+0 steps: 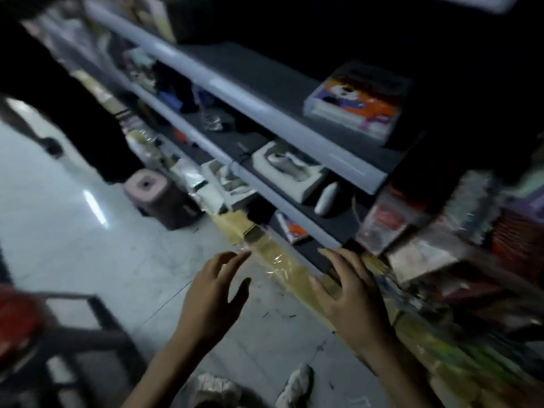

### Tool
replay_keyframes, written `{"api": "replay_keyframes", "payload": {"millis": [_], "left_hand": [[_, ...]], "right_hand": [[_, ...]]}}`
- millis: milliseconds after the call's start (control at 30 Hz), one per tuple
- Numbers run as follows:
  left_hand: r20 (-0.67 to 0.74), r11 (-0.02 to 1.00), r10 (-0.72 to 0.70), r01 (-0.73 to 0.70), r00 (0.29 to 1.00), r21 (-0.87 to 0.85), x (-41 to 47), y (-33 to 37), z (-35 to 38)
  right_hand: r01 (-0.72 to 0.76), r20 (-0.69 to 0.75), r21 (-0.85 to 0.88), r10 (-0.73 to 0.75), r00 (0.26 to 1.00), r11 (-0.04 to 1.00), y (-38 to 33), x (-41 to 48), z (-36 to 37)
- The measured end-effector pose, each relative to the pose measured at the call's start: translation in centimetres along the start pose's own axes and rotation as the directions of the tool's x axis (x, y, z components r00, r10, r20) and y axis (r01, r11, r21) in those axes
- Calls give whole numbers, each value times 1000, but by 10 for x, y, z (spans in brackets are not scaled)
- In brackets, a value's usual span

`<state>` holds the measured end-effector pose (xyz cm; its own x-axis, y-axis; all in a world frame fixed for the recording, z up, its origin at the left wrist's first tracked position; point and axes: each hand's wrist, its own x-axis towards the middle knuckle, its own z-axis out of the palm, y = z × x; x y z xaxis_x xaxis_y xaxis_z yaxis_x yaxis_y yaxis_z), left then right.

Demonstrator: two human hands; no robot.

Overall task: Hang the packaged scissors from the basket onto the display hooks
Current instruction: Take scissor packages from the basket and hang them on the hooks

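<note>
The view is blurred and dim. My left hand [216, 293] hovers over the floor with fingers spread and holds nothing. To its right, my right hand [350, 293] is spread over the yellow edge strip [273, 254] of the lowest shelf and is empty too. I cannot make out any packaged scissors or display hooks. A red shape at the lower left [17, 316] sits on a dark frame; I cannot tell whether it is the basket.
Grey shelves [265, 98] run diagonally and carry boxed goods, including an orange and purple box [356, 107]. A brown stool [159, 195] stands on the pale floor. A person in dark clothing [67, 92] stands at upper left. Packaged items [441, 245] crowd the right.
</note>
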<state>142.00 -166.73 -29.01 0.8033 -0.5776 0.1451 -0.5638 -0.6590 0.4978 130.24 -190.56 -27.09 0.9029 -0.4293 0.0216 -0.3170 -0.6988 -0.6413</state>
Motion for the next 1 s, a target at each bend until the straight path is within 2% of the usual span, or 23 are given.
{"api": "replay_keyframes", "payload": {"millis": [100,200,367,533,733,1000], "left_hand": [[-44,978,-166,170,985,118,-37,-63,-20],[-108,935,-301,315,948,162,-74,-115,-40],[-212,842,-474,510,855,174,-133,-186,-80],[-303,751,-589,646,749,136,-177,-242,-129],[-411,643,-683,764,604,53,-235,-300,-186],[-483,446,-794,894,370,-50,-306,-368,-239]], "right_hand": [[97,188,-40,-88,978,994,-23,29,37],[162,267,-62,-140,953,985,-50,53,68],[419,445,-123,-328,834,899,-123,99,145],[627,576,-231,-415,705,744,-228,134,213],[810,707,-136,-516,483,571,-372,110,301],[902,766,103,-612,197,418,-507,34,426]]}}
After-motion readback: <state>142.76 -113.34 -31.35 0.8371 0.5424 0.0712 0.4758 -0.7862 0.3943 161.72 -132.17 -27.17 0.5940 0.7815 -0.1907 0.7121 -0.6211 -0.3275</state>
